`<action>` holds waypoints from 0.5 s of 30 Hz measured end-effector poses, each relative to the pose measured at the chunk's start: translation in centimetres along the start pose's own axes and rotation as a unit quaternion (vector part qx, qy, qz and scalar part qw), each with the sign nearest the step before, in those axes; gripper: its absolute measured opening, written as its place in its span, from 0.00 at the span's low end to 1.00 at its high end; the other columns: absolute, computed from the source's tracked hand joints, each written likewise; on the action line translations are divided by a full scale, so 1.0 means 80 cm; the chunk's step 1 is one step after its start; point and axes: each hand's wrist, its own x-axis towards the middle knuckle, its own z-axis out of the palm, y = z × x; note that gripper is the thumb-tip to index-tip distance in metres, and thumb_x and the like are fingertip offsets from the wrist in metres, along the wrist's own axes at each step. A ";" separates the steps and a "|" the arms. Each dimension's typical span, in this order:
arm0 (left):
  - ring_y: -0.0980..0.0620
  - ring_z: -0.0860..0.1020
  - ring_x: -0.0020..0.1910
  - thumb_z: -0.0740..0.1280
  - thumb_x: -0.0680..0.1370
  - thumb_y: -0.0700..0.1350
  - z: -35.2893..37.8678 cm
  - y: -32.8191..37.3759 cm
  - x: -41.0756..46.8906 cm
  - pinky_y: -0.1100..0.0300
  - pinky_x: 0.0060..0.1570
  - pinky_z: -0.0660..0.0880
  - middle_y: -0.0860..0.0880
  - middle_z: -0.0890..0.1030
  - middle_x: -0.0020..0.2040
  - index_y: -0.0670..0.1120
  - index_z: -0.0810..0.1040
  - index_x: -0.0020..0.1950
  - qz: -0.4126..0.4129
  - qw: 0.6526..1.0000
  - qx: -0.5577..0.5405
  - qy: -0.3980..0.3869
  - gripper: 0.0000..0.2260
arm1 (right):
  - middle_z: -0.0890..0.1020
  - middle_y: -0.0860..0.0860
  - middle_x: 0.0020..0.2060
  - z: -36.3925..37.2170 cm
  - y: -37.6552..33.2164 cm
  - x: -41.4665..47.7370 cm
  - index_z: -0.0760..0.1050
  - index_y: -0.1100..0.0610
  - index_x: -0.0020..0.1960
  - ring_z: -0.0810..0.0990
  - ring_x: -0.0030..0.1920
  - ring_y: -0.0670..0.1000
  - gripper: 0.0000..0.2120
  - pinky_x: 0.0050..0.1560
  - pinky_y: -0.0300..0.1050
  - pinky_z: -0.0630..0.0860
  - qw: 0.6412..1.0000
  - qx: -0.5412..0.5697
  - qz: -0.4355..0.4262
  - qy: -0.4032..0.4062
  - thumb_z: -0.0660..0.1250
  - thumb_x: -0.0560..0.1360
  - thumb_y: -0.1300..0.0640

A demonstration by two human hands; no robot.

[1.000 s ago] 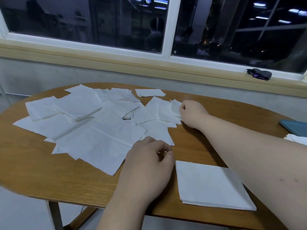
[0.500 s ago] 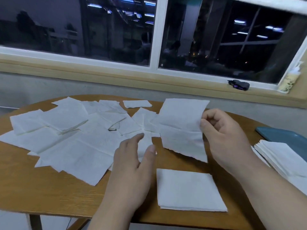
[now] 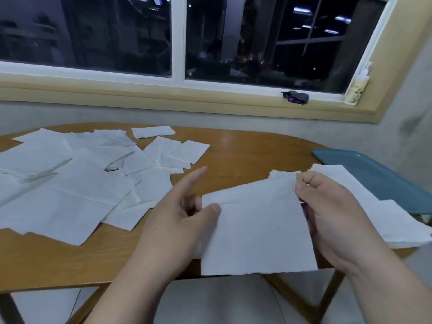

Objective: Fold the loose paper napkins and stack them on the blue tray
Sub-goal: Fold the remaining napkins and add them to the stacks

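Night window (image 3: 177,36) behind, glass dark with reflections. On the sill sit a small dark object (image 3: 295,97), not identifiable, and a blurred pale bottle (image 3: 356,90) in the right corner.

Oval wooden table (image 3: 245,148): far edge near the wall, near edge partly covered by the arms.

Loose napkins (image 3: 81,190): many white sheets, overlapping, spread flat over the left half of the table. The pile is cut off by the left frame edge, so no count is possible. A small dark shape (image 3: 111,169) shows among the sheets; cannot tell what it is.

Held napkin (image 3: 257,230): one sheet in the air between both hands, over the near table edge, with a crease across its upper part. Its top corner looks ragged.

Left hand (image 3: 177,220): thumb pressed on the sheet's left edge and index finger stretched out free. The other fingers are behind the paper and not visible.

Right hand (image 3: 332,213): fingers curled, pinching the sheet's upper right edge.

Blue tray (image 3: 364,167): right end of the table, cut off by the frame.

Folded stack (image 3: 397,225): white, lying across the tray's near side. The right hand hides its left part, so I cannot tell how much of it rests on the tray.
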 end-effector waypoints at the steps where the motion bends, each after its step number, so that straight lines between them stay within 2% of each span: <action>1: 0.61 0.75 0.34 0.70 0.76 0.49 0.006 0.000 -0.002 0.70 0.36 0.69 0.54 0.76 0.37 0.71 0.70 0.65 0.008 0.999 0.043 -0.009 0.23 | 0.82 0.58 0.39 -0.007 0.006 0.000 0.80 0.53 0.44 0.78 0.39 0.61 0.11 0.40 0.54 0.71 0.999 -0.048 0.010 0.013 0.62 0.82 0.54; 3: 0.63 0.76 0.38 0.69 0.76 0.51 0.019 -0.002 -0.006 0.74 0.37 0.69 0.59 0.77 0.41 0.72 0.68 0.67 0.026 0.990 0.136 -0.036 0.24 | 0.84 0.46 0.35 -0.017 0.021 -0.003 0.79 0.49 0.43 0.83 0.40 0.55 0.10 0.37 0.46 0.74 0.985 -0.166 0.018 0.041 0.62 0.80 0.50; 5: 0.62 0.76 0.40 0.67 0.76 0.53 0.033 -0.006 -0.011 0.72 0.38 0.69 0.63 0.77 0.41 0.70 0.66 0.70 0.039 0.975 0.213 -0.054 0.25 | 0.82 0.41 0.34 -0.025 0.041 -0.008 0.77 0.45 0.47 0.81 0.38 0.44 0.06 0.35 0.42 0.73 0.960 -0.273 -0.012 0.056 0.61 0.79 0.49; 7: 0.60 0.76 0.43 0.66 0.76 0.53 0.045 -0.012 -0.013 0.64 0.49 0.72 0.61 0.79 0.39 0.65 0.68 0.71 0.062 0.955 0.287 -0.044 0.24 | 0.79 0.42 0.33 -0.028 0.058 -0.014 0.74 0.43 0.53 0.78 0.38 0.41 0.04 0.36 0.42 0.74 0.938 -0.334 -0.054 0.079 0.62 0.79 0.49; 9: 0.57 0.74 0.47 0.64 0.76 0.52 0.054 -0.017 -0.013 0.57 0.59 0.69 0.58 0.79 0.37 0.62 0.69 0.71 0.077 0.928 0.364 -0.031 0.23 | 0.77 0.41 0.39 -0.032 0.070 -0.023 0.73 0.42 0.57 0.76 0.41 0.40 0.08 0.41 0.41 0.75 0.922 -0.367 -0.096 0.081 0.64 0.78 0.48; 12: 0.52 0.73 0.50 0.67 0.74 0.54 0.060 -0.023 -0.013 0.54 0.55 0.64 0.57 0.74 0.39 0.60 0.74 0.67 0.094 0.901 0.424 -0.006 0.21 | 0.70 0.36 0.51 -0.041 0.085 -0.039 0.74 0.41 0.59 0.72 0.49 0.35 0.11 0.48 0.33 0.69 0.895 -0.414 -0.166 0.006 0.64 0.77 0.44; 15: 0.49 0.71 0.50 0.70 0.72 0.55 0.058 -0.031 -0.015 0.53 0.51 0.64 0.56 0.70 0.43 0.58 0.78 0.64 0.113 0.893 0.434 0.028 0.20 | 0.66 0.30 0.56 -0.050 0.101 -0.054 0.75 0.41 0.61 0.63 0.63 0.33 0.22 0.58 0.27 0.61 0.865 -0.449 -0.211 -0.081 0.59 0.72 0.34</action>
